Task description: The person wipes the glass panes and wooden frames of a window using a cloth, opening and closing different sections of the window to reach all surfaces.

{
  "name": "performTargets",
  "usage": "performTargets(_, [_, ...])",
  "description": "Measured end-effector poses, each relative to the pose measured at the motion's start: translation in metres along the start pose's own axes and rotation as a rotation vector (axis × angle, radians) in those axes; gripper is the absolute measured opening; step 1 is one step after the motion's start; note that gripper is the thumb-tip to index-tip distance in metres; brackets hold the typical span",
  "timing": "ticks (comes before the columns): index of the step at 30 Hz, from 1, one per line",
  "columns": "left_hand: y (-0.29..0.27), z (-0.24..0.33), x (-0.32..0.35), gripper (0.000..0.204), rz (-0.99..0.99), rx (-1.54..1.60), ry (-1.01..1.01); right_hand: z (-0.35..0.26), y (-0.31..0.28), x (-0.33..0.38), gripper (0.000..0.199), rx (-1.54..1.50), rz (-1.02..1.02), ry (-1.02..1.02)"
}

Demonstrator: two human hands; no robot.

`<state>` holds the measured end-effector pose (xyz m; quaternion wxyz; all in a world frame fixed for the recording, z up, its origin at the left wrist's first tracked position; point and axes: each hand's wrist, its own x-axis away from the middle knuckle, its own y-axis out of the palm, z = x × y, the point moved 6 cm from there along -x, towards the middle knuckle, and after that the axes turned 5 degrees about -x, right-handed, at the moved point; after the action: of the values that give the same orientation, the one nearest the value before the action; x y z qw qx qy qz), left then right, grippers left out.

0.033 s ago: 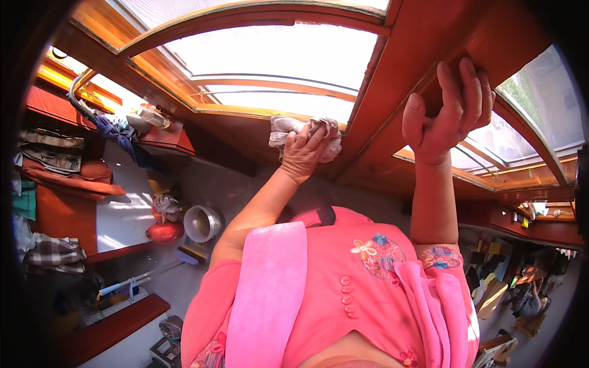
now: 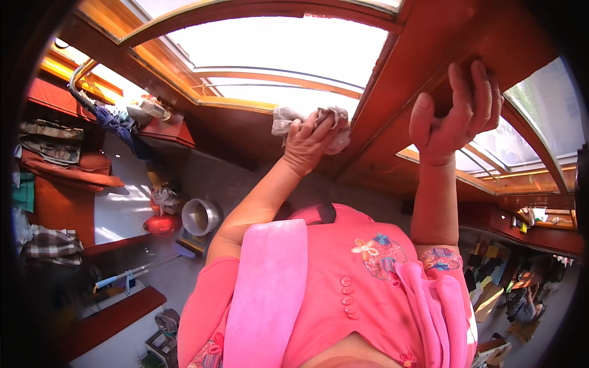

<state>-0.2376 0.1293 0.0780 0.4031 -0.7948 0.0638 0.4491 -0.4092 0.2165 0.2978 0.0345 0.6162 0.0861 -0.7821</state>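
Observation:
My left hand presses a crumpled whitish cloth against the lower corner of a wooden window frame, fingers curled over it. Bright light comes through the window pane above the cloth. My right hand is raised against the broad reddish-brown wooden post between two windows. Its fingers are extended and the thumb stands apart, with nothing visible in the grasp. The fingertips look to be touching the wood, though the exact contact is hard to see.
A second window is at the right. On the left are a dark blue umbrella hanging by its hook, a metal pot, a red round object, folded cloths and a blue-handled pole. A person is at the far right.
My left hand and the cloth have shifted slightly to the right and up along the frame. My right hand has slid a little to the right on the post.

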Motion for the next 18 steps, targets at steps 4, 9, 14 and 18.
performTargets(4, [-0.035, -0.007, -0.069, 0.045, 0.093, -0.010, -0.075, 0.001, -0.004, 0.003, 0.044, 0.072, -0.032, 0.024])
performTargets(9, [0.003, -0.009, 0.008, 0.044, 0.072, -0.038, -0.029, -0.001, -0.003, -0.001, 0.043, 0.021, -0.010, 0.023])
performTargets(14, [-0.021, -0.065, -0.027, 0.052, 0.152, -0.026, -0.249, 0.003, -0.002, 0.005, 0.043, 0.049, -0.047, 0.028])
performTargets(18, [-0.058, -0.116, -0.075, 0.059, 0.199, 0.036, -0.387, 0.001, -0.002, 0.005, 0.043, 0.071, -0.055, 0.025])
